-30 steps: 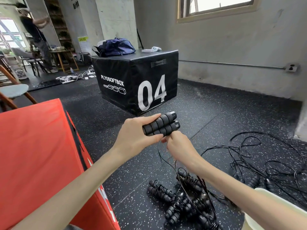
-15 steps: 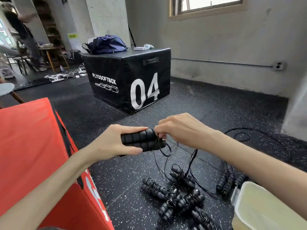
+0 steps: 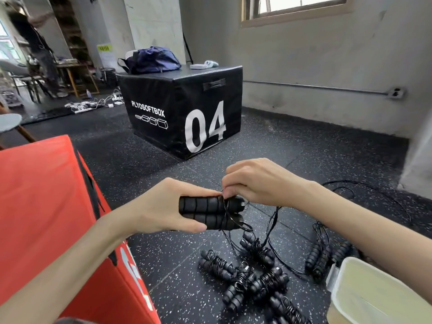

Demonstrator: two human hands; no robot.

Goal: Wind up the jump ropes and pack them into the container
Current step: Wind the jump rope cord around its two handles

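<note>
Since half a second ago, we see one more turn of black cord (image 3: 225, 212) lying around the paired handles (image 3: 205, 212), near their capped ends, and our right hand (image 3: 254, 183) sits slightly higher over those ends.

Our left hand (image 3: 163, 206) grips the two foam handles side by side, fingers (image 3: 198, 188) curled over the top and thumb pressed along the underside, so the caps jut out past the fingertips toward the right hand. Our right hand's fingers (image 3: 230, 191) are curled and pinch the cord just above the caps, touching the wound turns. From that pinch the cord drops in a loose loop below both hands to the floor (image 3: 292, 164).

Below the fingers, on the floor, lie several wound jump ropes (image 3: 247, 281) in a rough heap, some crossing each other. Right of them, under our right forearm, another bundle of handles (image 3: 322, 256) lies just beside the pale container (image 3: 374, 293), whose rim shows at the lower right. More loose cord (image 3: 364, 190) trails across the floor beyond our right wrist.

Left of our left forearm stands a red padded box (image 3: 46, 218); beyond the fingers stands a black box (image 3: 187, 113) marked 04, with a blue bag (image 3: 152, 59) on top.
</note>
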